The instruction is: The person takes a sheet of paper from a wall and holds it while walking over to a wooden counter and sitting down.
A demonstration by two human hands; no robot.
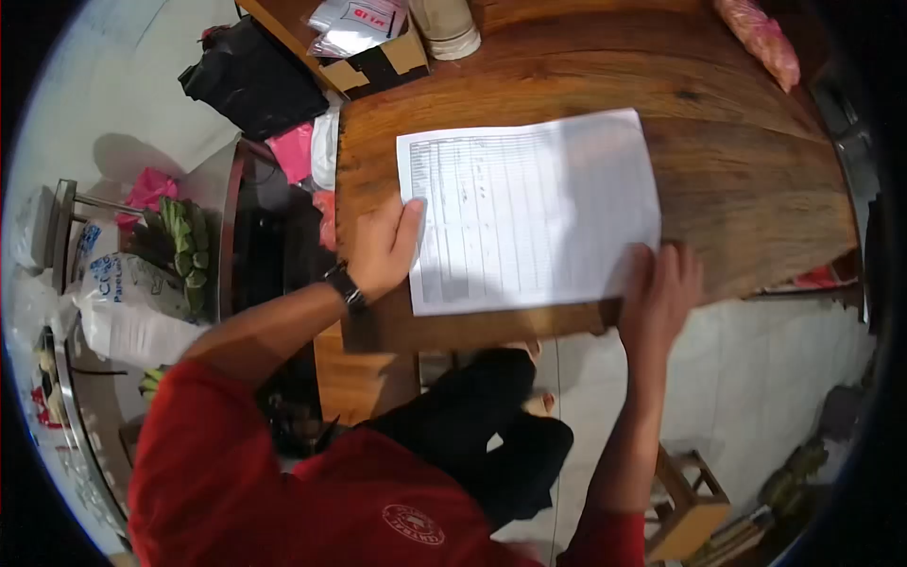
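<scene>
A white sheet of paper (529,213) printed with a ruled table lies over the wooden table near its front edge. Several handwritten marks show in its left columns, and a shadow falls across its right half. My left hand (383,248) grips the sheet's left edge, thumb on top and the other fingers mostly hidden. At the lower right corner is my right hand (658,293), back upward, slightly blurred. Its thumb is over the paper and its fingers stretch past the right edge, apart from the thumb.
The wooden table (746,189) bears a cardboard box (383,66) with plastic packets, a pale container (446,28) and a pink packet (761,42). Left stand a black bag (253,80) and a rack with green produce (184,246) and plastic bags. A wooden stool (688,501) stands lower right.
</scene>
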